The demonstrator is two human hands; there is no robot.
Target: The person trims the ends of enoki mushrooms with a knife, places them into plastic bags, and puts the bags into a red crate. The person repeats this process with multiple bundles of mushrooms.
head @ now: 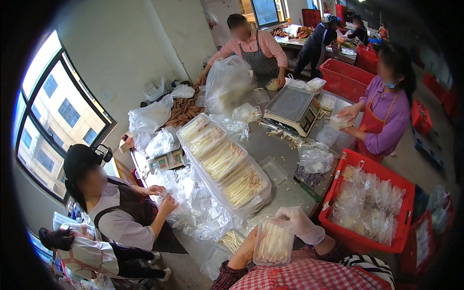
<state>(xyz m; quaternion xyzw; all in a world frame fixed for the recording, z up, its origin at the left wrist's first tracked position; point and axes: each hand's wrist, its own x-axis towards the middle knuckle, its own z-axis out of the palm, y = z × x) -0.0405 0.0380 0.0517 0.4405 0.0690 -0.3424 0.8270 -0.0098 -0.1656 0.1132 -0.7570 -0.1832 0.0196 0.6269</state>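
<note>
In front of my checked apron I have a clear plastic tray (274,242) filled with thin, pale stalks that look like long-stemmed mushrooms. My bare left hand (245,247) grips its left side. My right hand (301,224) wears a translucent glove, its fingers bent over the tray's upper right corner; whether they pinch the rim or the stalks is hard to see. Just beyond, a row of filled trays (243,185) sits in clear plastic wrapping on the metal table (292,195). Loose pale stalks (232,240) lie left of my left hand.
A red crate (328,223) of bagged goods stands to my right, near a green-handled knife (308,190). An empty tray (274,171), weighing scale (290,105) and clear plastic film (195,206) occupy the table. Co-workers stand at the left (119,206), far side (262,50) and right (384,108).
</note>
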